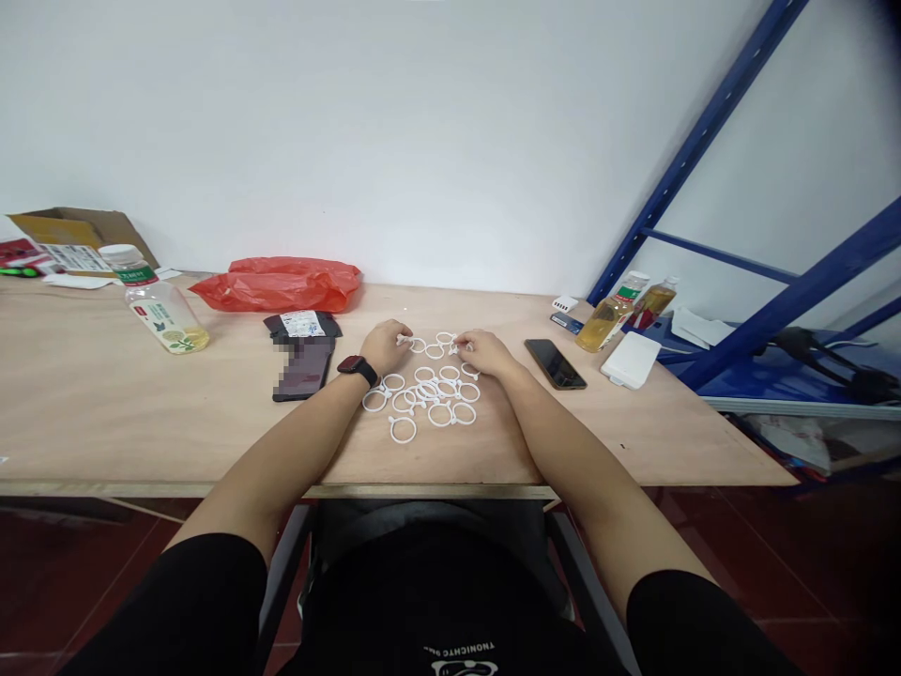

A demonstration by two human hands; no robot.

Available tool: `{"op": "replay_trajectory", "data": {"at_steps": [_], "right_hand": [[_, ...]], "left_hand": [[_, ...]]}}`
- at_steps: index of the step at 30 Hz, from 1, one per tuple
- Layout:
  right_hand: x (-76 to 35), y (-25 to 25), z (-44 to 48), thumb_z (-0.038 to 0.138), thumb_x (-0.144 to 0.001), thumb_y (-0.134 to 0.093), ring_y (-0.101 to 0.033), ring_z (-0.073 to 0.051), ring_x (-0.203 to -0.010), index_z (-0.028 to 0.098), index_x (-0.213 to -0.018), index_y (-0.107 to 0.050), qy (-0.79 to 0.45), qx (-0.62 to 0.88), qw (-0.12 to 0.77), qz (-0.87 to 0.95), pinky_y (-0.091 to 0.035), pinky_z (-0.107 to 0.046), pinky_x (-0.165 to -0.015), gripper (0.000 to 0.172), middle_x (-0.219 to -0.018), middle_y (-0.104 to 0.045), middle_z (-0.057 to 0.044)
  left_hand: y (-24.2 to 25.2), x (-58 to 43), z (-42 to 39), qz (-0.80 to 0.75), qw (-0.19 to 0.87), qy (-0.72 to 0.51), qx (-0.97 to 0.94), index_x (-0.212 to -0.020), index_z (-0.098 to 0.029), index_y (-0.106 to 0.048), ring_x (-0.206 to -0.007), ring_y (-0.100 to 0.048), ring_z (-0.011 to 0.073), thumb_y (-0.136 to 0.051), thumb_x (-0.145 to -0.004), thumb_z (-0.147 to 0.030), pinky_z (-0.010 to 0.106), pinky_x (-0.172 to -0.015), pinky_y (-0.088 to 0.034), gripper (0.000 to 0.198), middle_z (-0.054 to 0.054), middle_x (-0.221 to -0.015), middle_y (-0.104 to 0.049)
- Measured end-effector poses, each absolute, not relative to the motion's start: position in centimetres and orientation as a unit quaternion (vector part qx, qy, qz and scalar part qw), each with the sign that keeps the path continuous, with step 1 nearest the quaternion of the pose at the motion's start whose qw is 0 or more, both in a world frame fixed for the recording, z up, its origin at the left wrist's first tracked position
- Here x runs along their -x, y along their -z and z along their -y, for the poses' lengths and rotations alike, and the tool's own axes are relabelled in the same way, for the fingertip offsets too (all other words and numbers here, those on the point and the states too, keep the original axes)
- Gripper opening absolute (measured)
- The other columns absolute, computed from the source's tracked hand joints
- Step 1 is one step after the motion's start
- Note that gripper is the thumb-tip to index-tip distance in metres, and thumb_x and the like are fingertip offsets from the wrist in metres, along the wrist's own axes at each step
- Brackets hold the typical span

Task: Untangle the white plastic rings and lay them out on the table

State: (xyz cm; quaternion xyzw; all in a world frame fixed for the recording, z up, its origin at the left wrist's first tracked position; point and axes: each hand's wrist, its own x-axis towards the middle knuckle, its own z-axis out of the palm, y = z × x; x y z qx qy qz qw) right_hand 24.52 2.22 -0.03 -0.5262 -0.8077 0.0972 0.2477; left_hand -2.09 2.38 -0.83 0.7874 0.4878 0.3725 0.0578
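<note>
My left hand [386, 345], with a dark watch [358, 367] on its wrist, is closed in a pinch at the left end of a short row of white plastic curtain rings [435, 358]. At the right end of that row, my right hand [487, 351] pinches another white ring; its fingers partly hide it. Whether the rings between the hands are linked or only lying together, I cannot tell. Nearer to me lies a loose pile of several white rings [440, 425], many overlapping, each with a small eyelet. One ring [404, 442] lies apart at the front.
Left on the wooden table [141, 413] are a red plastic bag [282, 284], a black package [304, 361], a bottle [165, 314] and an open carton [91, 230]. To the right are a phone [556, 364], a white case [631, 361], another bottle [611, 314] and a blue metal rack [690, 150].
</note>
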Motion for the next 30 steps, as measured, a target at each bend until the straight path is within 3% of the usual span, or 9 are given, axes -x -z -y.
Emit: {"op": "replay_trajectory", "data": {"at_steps": [5, 14, 18, 30], "right_hand": [[-24.2, -0.1, -2.1, 0.019, -0.080, -0.065, -0.065, -0.020, -0.087, 0.021, -0.094, -0.074, -0.084, 0.537, 0.205, 0.814, -0.046, -0.028, -0.075, 0.017, -0.097, -0.074, -0.007], [-22.0, -1.2, -0.6, 0.021, -0.090, -0.055, -0.063, -0.017, -0.089, 0.020, -0.098, -0.073, -0.154, 0.442, 0.332, 0.819, -0.045, -0.027, -0.081, 0.021, -0.097, -0.072, -0.005], [-20.6, -1.6, 0.4, 0.021, -0.091, -0.053, -0.062, -0.016, -0.088, 0.022, -0.100, -0.074, -0.164, 0.385, 0.335, 0.844, -0.044, -0.026, -0.082, 0.023, -0.093, -0.071, -0.004], [-19.6, -1.4, 1.0, 0.022, -0.091, -0.054, -0.062, -0.019, -0.087, 0.023, -0.101, -0.076, -0.048, 0.419, 0.321, 0.848, -0.044, -0.029, -0.081, 0.024, -0.088, -0.071, -0.007]], "left_hand": [[0.8, 2.1, -2.3, -0.470, 0.063, -0.351, -0.808, -0.092, -0.017, -0.072, -0.089, -0.061, 0.0211, -0.064, -0.079, -0.028, 0.034, -0.087, -0.048, 0.018, 0.008, -0.095, -0.068], [-0.5, 1.0, -1.0, -0.402, 0.060, -0.368, -0.836, -0.107, -0.017, -0.073, -0.087, -0.062, 0.0188, -0.063, -0.084, -0.031, 0.033, -0.089, -0.048, 0.028, 0.009, -0.103, -0.069], [-1.2, 0.2, 0.1, -0.380, 0.076, -0.348, -0.853, -0.105, -0.018, -0.075, -0.077, -0.062, 0.0165, -0.058, -0.087, -0.030, 0.030, -0.080, -0.049, 0.027, 0.007, -0.092, -0.071], [-1.3, 0.1, 0.7, -0.414, 0.164, -0.392, -0.805, -0.097, -0.018, -0.078, -0.074, -0.065, 0.0166, -0.058, -0.084, -0.034, 0.027, -0.071, -0.050, 0.029, 0.005, -0.088, -0.076]]}}
